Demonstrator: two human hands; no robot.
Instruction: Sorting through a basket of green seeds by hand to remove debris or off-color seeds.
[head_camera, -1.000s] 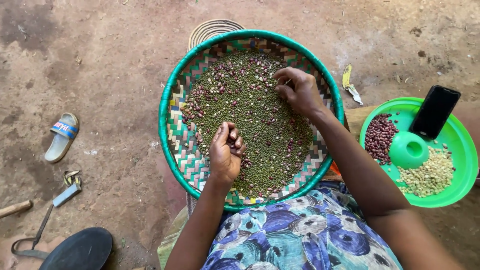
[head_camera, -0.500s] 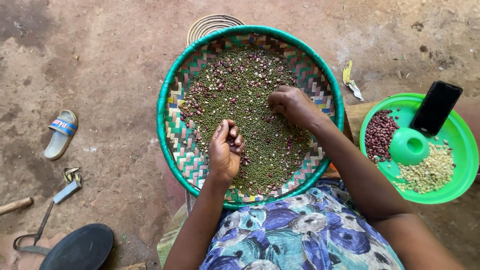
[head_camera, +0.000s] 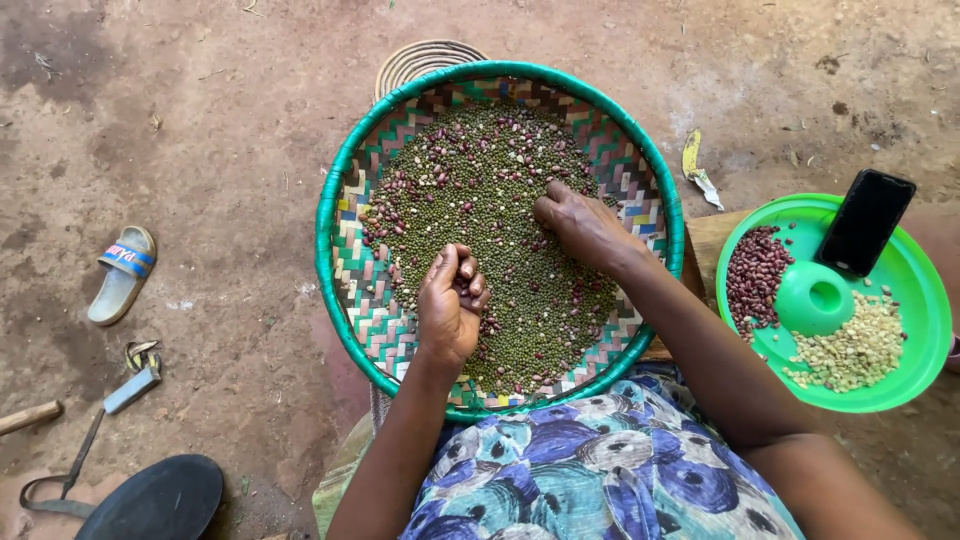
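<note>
In the round woven basket (head_camera: 345, 250), both hands (head_camera: 452, 308) sift small beans (head_camera: 500, 200).

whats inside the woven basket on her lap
The woven basket holds small green grains mixed with reddish beans. The left hand and right hand cover some; the basket's middle floor is hidden.

We see a woven tray (head_camera: 352, 262) of flat, matt fibre strips with a smooth wrapped green rim, holding small matt dry beans (head_camera: 500, 230). Beside it, a glossy green plastic dish (head_camera: 915, 290) carries a smooth, shiny black phone (head_camera: 865, 222). The ground (head_camera: 200, 150) is rough, dusty earth. The patterned cloth (head_camera: 600, 480) on the lap looks soft and matt.
</note>
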